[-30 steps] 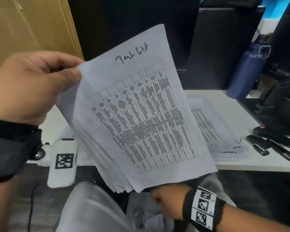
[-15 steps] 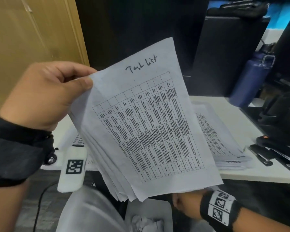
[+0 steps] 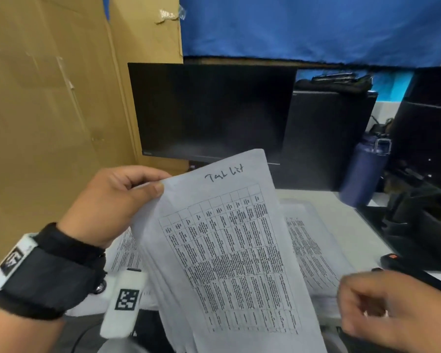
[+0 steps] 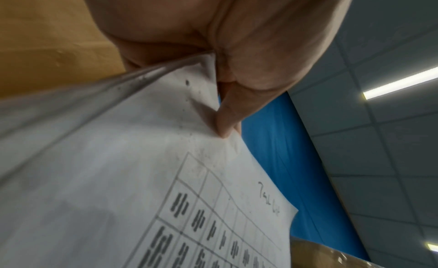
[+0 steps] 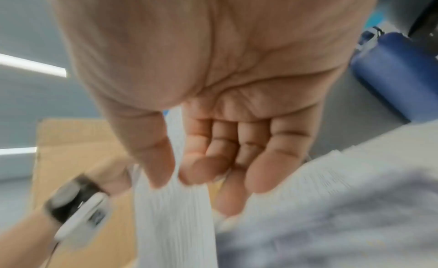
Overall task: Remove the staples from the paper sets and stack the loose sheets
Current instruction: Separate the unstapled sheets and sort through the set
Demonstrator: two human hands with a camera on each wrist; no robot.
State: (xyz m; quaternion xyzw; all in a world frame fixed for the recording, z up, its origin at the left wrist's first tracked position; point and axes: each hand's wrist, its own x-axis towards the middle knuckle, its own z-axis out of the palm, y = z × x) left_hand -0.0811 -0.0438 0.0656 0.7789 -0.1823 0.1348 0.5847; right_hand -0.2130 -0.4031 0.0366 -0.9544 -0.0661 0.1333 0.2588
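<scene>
head view: left hand (image 3: 107,205) pinches the top left corner of a paper set (image 3: 229,250), thumb on front, fingers curled behind, holding it up tilted above the desk edge. top sheet has a printed table and handwritten "task list". sheets fan out a bit along the lower left edge. left wrist view shows the thumb (image 4: 227,118) pressed on the corner of the paper set (image 4: 142,178), small holes near the corner, staple itself not discernible. right hand (image 3: 392,309) low at right, blurred, just beside the set's lower right edge; right wrist view shows fingers (image 5: 237,159) loosely bent, relaxed, holding nothing, sheet edges in front of fingertips, touching or not can't tell. stack of loose sheets (image 3: 313,245) lies on the white desk (image 3: 346,207) behind the held set. dark monitor (image 3: 211,110) at back, blue bottle (image 3: 364,169) at right, black tool with orange spot (image 3: 402,263) near the desk's right edge.
</scene>
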